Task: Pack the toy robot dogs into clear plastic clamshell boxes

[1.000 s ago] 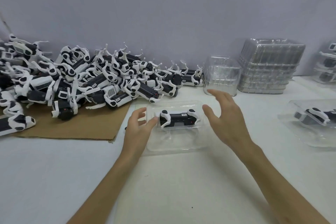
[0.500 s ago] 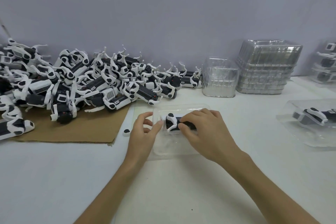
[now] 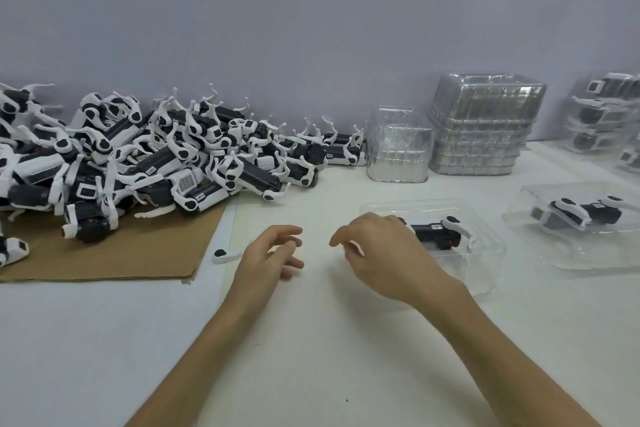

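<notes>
A black and white toy robot dog [image 3: 437, 236] lies in an open clear clamshell box [image 3: 486, 255] right of centre on the white table. My right hand [image 3: 384, 255] hovers over the box's left end, fingers loosely curled and holding nothing. Further left, my left hand [image 3: 268, 253] hangs above the table, also loosely curled and empty. A large pile of toy dogs [image 3: 156, 163] covers the back left. Another clamshell [image 3: 554, 253] at the right holds a second dog [image 3: 588, 215].
Brown cardboard [image 3: 138, 253] lies under the pile. A loose white leg piece [image 3: 225, 255] sits just left of my left hand. Stacks of empty clamshells [image 3: 398, 149] [image 3: 485, 125] stand at the back. Packed boxes [image 3: 602, 114] are stacked at the far right.
The clamshell with the dog has slid right, away from the pile. My right hand has come off the dog, and my left hand has let go of the box's left edge.
</notes>
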Demonstrator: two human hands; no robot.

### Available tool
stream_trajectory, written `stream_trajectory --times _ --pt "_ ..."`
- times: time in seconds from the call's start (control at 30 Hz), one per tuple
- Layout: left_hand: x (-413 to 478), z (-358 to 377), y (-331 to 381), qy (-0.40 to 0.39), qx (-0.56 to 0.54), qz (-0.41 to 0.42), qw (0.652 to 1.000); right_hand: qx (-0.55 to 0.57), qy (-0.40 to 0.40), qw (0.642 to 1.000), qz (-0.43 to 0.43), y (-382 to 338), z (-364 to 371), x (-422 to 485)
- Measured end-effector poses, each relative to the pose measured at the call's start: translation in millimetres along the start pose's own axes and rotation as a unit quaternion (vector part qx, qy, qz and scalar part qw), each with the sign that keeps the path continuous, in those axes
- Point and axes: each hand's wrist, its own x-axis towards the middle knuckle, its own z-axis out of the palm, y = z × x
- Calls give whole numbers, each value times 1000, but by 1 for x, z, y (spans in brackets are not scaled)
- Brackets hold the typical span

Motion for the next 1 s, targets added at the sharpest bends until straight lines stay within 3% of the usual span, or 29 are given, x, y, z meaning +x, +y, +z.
stream_trajectory --times 0.17,0.3,0.37,0.5,0.67,0.8,0.9,1.0 --pt "1 2 -4 5 14 -4 1000 6 8 984 177 50 -20 -2" --pt "1 1 -5 5 19 0 1000 96 115 956 251 72 -30 -1" --pt "0 1 -5 5 26 1 1000 95 136 955 248 69 -26 0" --pt "0 0 -5 4 31 6 1000 43 65 972 220 65 -15 0" --pt "0 2 -5 -1 39 7 999 53 44 984 165 63 -9 4" --pt "-1 1 -5 -1 41 7 999 97 89 971 199 74 -18 1" --pt "-1 1 -5 -1 42 7 999 55 103 968 221 85 -24 -3" --pt "-1 1 -5 -1 45 10 999 130 237 947 171 72 -24 0"
